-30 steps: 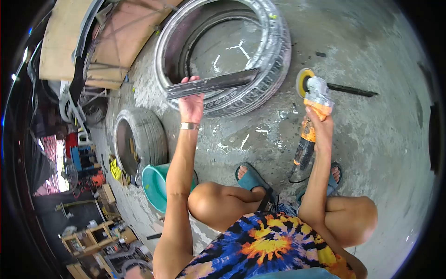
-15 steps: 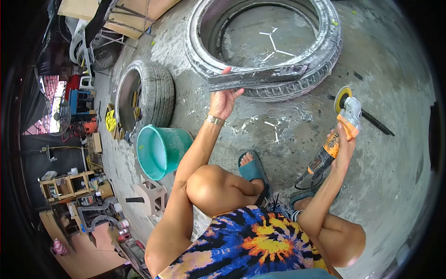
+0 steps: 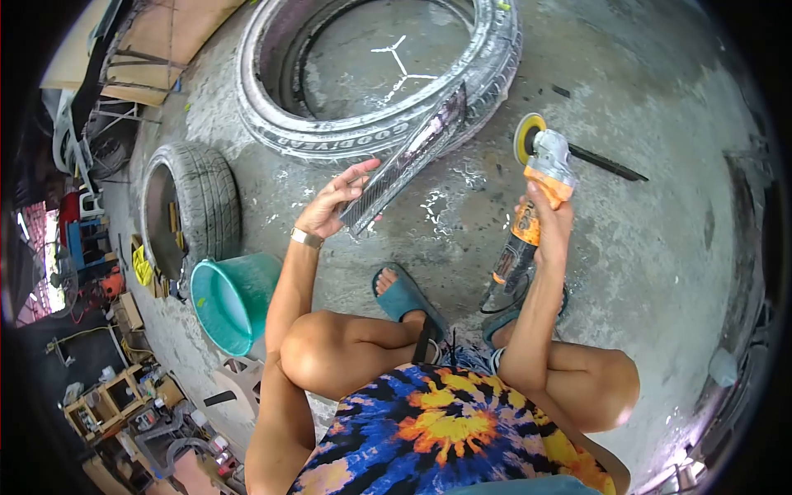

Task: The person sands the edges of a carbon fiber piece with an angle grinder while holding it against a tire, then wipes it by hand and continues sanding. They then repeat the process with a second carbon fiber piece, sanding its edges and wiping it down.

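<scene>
A long dark strip with a mesh-like pattern point(image 3: 404, 165) slants up and right, its far end against the side of a large whitish tire point(image 3: 289, 136). My left hand point(image 3: 337, 200), with a watch on the wrist, holds the strip's near end between thumb and fingers. My right hand point(image 3: 551, 223) is wrapped round the orange and black body of an angle grinder point(image 3: 528, 219). The grinder's yellow-rimmed disc point(image 3: 528, 139) points up and stays apart from the strip. Whether the disc is spinning cannot be told.
A teal bucket point(image 3: 235, 301) stands left of my knee, near a second tire point(image 3: 206, 202). A black strip point(image 3: 610, 163) lies on the floor behind the grinder. A beige stool point(image 3: 243, 384) is at lower left, with cluttered shelves point(image 3: 107, 400) beyond.
My left hand has tilted the strip from nearly level to a steep slant, its near end now lower. The view has shifted, moving the tires and bucket leftward. The grinder stays in my right hand.
</scene>
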Demonstrator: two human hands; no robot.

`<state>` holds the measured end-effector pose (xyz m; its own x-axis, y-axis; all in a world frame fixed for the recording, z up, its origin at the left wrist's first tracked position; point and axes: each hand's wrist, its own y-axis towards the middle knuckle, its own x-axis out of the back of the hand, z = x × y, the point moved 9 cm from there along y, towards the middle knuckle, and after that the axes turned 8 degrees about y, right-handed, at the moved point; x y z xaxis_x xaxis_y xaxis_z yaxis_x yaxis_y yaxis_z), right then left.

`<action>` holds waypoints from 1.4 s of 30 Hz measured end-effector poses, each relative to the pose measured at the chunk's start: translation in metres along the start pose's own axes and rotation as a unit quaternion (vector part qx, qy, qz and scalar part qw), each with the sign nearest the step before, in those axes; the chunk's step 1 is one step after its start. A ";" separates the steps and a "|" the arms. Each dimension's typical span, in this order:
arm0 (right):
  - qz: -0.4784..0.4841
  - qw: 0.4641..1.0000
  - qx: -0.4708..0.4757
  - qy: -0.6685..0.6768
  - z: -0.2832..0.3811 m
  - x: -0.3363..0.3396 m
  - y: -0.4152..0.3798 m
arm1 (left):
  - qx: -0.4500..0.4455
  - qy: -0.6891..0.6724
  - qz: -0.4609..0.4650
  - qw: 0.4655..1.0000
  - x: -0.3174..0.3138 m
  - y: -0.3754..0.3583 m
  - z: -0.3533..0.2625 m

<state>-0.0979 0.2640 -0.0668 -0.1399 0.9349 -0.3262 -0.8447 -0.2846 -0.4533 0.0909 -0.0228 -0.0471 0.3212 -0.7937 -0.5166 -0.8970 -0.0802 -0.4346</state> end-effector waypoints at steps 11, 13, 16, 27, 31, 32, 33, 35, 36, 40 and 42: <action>0.000 1.000 -0.009 0.002 -0.003 0.003 0.001 | 0.028 0.107 -0.062 0.992 -0.006 0.012 0.018; -0.010 1.000 0.001 -0.004 -0.002 0.004 0.001 | 0.025 0.112 -0.065 0.991 -0.005 0.012 0.018; -0.009 1.000 0.003 -0.005 -0.001 0.005 0.000 | 0.021 0.130 -0.075 0.988 -0.008 0.012 0.017; 0.010 1.000 -0.015 -0.009 -0.003 0.004 -0.004 | 0.056 0.207 -0.040 0.976 -0.015 0.025 0.061; 0.027 1.000 0.004 0.015 0.003 0.000 -0.006 | 0.005 0.114 -0.047 0.992 -0.036 0.018 0.050; 0.032 0.999 -0.001 0.014 0.004 -0.002 -0.006 | 0.005 0.112 -0.054 0.992 -0.038 0.020 0.048; 0.032 0.999 -0.007 0.019 0.006 -0.002 -0.007 | -0.023 0.080 -0.071 0.994 -0.036 0.022 0.043; 0.013 1.000 -0.003 0.028 0.012 -0.006 -0.011 | -0.049 0.039 -0.114 0.992 -0.031 0.029 0.037; 0.017 1.000 -0.011 0.022 0.014 -0.008 -0.013 | -0.048 0.032 -0.123 0.991 -0.029 0.034 0.038; 0.062 0.997 -0.019 -0.049 0.026 -0.020 -0.017 | -0.148 0.055 -0.137 0.978 -0.022 0.054 0.004; 0.082 0.993 -0.009 -0.090 0.028 -0.026 -0.017 | -0.153 0.061 -0.132 0.978 -0.022 0.061 -0.002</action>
<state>-0.0945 0.2502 -0.0269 -0.3653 0.8983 -0.2440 -0.7940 -0.4375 -0.4220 0.0281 -0.0115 -0.0604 0.5311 -0.7863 -0.3159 -0.8430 -0.4528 -0.2902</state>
